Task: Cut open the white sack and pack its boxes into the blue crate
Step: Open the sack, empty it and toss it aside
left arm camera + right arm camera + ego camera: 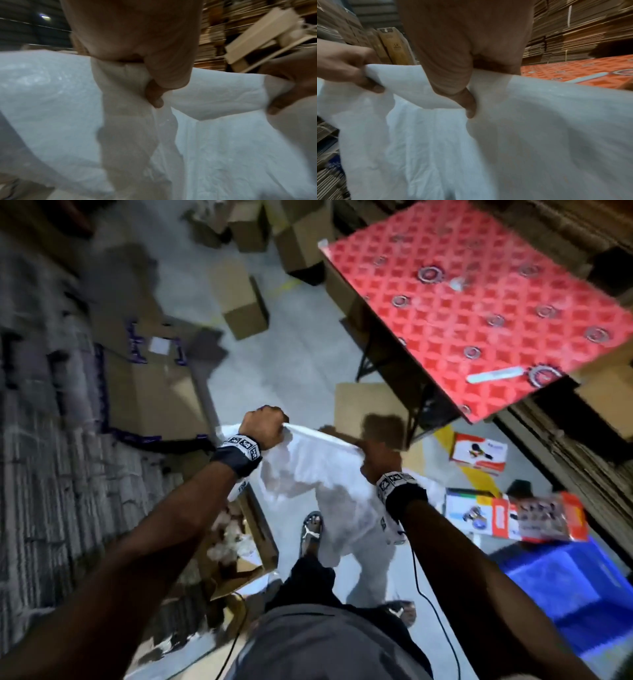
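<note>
The white sack [318, 474] hangs limp between my two hands above the floor, its top edge stretched flat. My left hand [262, 428] grips the sack's left corner in a fist; its thumb [154, 94] presses the bunched cloth [120, 121]. My right hand [376, 460] grips the other corner, thumb [469, 106] over the fabric [539, 121]. Colourful printed boxes [479, 453] [534, 518] lie on the floor to the right. The blue crate [565, 587] stands at the lower right. Whether the sack holds anything I cannot tell.
A table with a red patterned cloth [479, 302] stands at the upper right, a white pen-like tool [495, 376] near its front edge. Open and flattened cardboard boxes [154, 392] crowd the left and far floor. Stacked cardboard lines both sides. My sandalled feet [311, 529] stand under the sack.
</note>
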`<state>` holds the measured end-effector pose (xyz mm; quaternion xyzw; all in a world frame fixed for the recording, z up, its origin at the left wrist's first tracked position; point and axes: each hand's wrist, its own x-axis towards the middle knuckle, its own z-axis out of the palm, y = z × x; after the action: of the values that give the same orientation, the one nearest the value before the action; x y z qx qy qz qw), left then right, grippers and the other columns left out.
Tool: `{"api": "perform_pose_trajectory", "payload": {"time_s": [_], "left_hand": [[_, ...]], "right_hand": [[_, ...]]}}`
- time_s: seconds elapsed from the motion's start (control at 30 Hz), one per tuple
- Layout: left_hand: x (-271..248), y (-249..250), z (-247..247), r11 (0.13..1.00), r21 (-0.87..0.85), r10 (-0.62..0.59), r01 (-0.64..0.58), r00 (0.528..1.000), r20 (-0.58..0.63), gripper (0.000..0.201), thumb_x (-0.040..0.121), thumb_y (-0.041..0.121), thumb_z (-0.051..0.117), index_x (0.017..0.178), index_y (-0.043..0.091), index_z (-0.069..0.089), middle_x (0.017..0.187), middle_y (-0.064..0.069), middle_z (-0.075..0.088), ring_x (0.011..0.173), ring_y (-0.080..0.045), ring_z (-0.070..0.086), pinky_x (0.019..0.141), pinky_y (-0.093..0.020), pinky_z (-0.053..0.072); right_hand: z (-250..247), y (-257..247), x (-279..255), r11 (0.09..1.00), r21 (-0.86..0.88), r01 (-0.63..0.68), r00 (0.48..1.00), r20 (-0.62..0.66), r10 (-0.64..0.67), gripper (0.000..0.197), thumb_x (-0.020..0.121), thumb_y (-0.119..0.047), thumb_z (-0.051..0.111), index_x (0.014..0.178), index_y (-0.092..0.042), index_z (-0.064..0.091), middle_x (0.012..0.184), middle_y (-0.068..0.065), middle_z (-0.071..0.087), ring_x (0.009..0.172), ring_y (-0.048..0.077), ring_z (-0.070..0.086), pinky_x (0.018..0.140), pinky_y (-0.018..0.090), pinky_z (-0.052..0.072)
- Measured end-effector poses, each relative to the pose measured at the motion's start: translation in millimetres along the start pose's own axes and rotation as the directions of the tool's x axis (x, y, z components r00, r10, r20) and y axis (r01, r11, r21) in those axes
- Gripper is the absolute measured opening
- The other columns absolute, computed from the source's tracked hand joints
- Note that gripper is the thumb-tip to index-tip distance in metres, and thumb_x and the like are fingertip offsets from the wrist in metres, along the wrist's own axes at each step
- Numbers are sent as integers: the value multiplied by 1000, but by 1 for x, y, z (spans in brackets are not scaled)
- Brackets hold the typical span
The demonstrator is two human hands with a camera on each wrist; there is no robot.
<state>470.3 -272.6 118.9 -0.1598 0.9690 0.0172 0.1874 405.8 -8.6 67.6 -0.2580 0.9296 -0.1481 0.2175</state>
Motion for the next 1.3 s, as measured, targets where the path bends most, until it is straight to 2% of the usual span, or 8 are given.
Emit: {"api": "perform_pose_trajectory", "payload": {"time_s": [0.27, 0.47, 0.6, 0.73, 0.9, 1.03, 1.13, 1.3], "left_hand": [[82, -228, -22, 979, -48, -200, 196, 976, -90, 36, 86, 11, 58, 115, 29, 68, 104, -13, 72, 99, -39, 69, 79, -43, 52], [188, -385, 18, 956, -180, -258, 233, 957, -130, 59, 82, 7, 58, 138, 28, 59, 125, -15, 69, 108, -39, 67, 87, -46, 53], [251, -457, 100, 952, -213, -257, 218, 949, -180, 71, 79, -1, 57, 147, 20, 51, 139, -15, 63, 112, -40, 67, 94, -49, 55], [304, -483, 215, 970, -160, -213, 184, 959, -186, 88, 73, -9, 66, 154, 10, 40, 152, -16, 50, 126, -38, 60, 93, -48, 54], [365, -485, 363, 941, -182, -307, 285, 945, -110, 86, 81, -14, 53, 159, 11, 29, 164, -10, 32, 150, -30, 36, 108, -47, 46], [402, -480, 466, 922, -129, -341, 365, 924, 175, 84, 90, -5, 42, 163, 18, 9, 171, -5, 10, 158, -24, 9, 122, -45, 25], [403, -462, 521, 859, -209, -380, 467, 856, 351, 75, 92, 10, 52, 159, 22, 22, 164, -2, 27, 155, -23, 18, 121, -46, 24], [385, -424, 556, 772, -375, -364, 514, 840, 402, 74, 88, 7, 51, 158, 18, 28, 163, -3, 32, 151, -28, 25, 122, -45, 25]], "right_hand": [[-7, -135, 202, 947, -253, 197, 968, -102, -229, 37, 82, -16, 52, 107, -32, 73, 109, 0, 73, 96, 29, 69, 80, 35, 51], [39, -244, 382, 918, -238, 319, 938, -62, -342, 60, 76, -3, 55, 132, -23, 63, 128, 5, 68, 119, 29, 62, 93, 50, 43], [115, -263, 503, 851, -314, 422, 896, 1, -444, 72, 77, -7, 35, 144, -24, 51, 140, 5, 59, 130, 28, 53, 97, 51, 42], [208, -251, 590, 817, -370, 442, 885, 32, -465, 83, 76, 13, 50, 150, -22, 43, 152, 5, 47, 145, 32, 37, 114, 56, 28], [315, -224, 666, 779, -422, 464, 879, 105, -466, 81, 87, 8, 45, 158, -27, 25, 163, 2, 28, 153, 28, 17, 121, 56, 9], [401, -183, 699, 770, -424, 477, 879, 241, -412, 68, 94, -2, 37, 156, -30, 30, 161, 2, 32, 150, 31, 26, 118, 58, 15], [467, -151, 701, 783, -377, 495, 851, 393, -349, 64, 85, -11, 28, 144, -22, 52, 141, 16, 58, 129, 43, 53, 99, 73, 36], [497, -152, 677, 813, -377, 444, 858, 440, -265, 72, 93, -17, 48, 158, -31, 22, 163, 2, 26, 152, 24, 19, 119, 52, 13]]}}
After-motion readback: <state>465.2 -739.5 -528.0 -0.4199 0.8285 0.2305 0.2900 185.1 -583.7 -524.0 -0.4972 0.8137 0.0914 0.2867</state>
